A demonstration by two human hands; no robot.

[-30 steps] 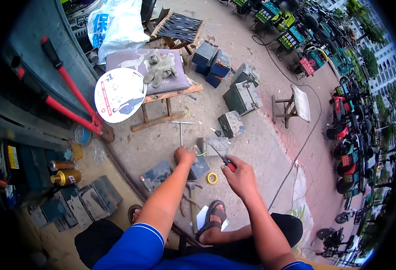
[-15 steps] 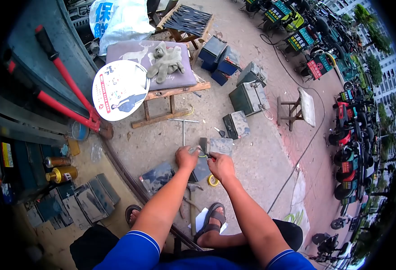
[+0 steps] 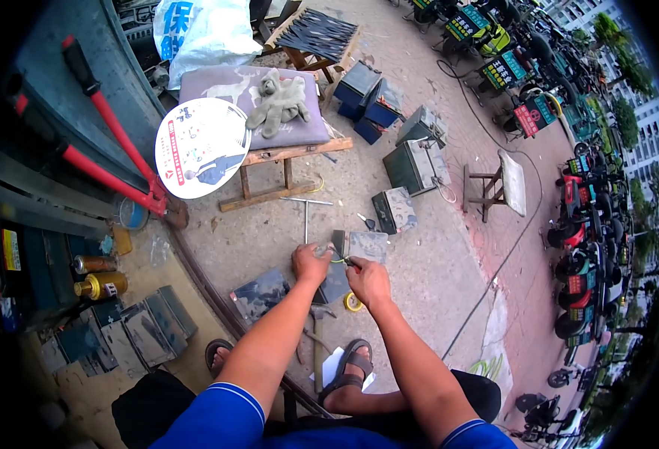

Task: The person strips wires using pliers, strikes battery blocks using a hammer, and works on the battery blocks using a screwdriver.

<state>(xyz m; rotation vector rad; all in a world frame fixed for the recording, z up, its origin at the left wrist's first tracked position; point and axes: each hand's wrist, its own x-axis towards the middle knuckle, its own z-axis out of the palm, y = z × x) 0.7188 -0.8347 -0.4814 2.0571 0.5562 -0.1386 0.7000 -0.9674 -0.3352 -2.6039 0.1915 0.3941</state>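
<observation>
My left hand is closed on a thin yellow-green wire that spans the small gap between my hands. Opposite it, my right hand is closed round a small dark-tipped hand tool; its kind is mostly hidden by my fingers. Both hands are over dusty grey batteries: one battery lies just beyond them, and another battery is partly below them. A yellow tape roll lies below my right hand. Nearer my feet is a hammer. A metal T-handle wrench lies beyond my left hand.
Several more batteries stand ahead. A wooden stool carries a cushion, gloves and a round fan. Red-handled bolt cutters lean at left. A small stool, a long cable and parked scooters are at right.
My right hand has turned slightly, and the red on its tool no longer shows. My left hand stays nearly in place. The whole view has shifted a little.
</observation>
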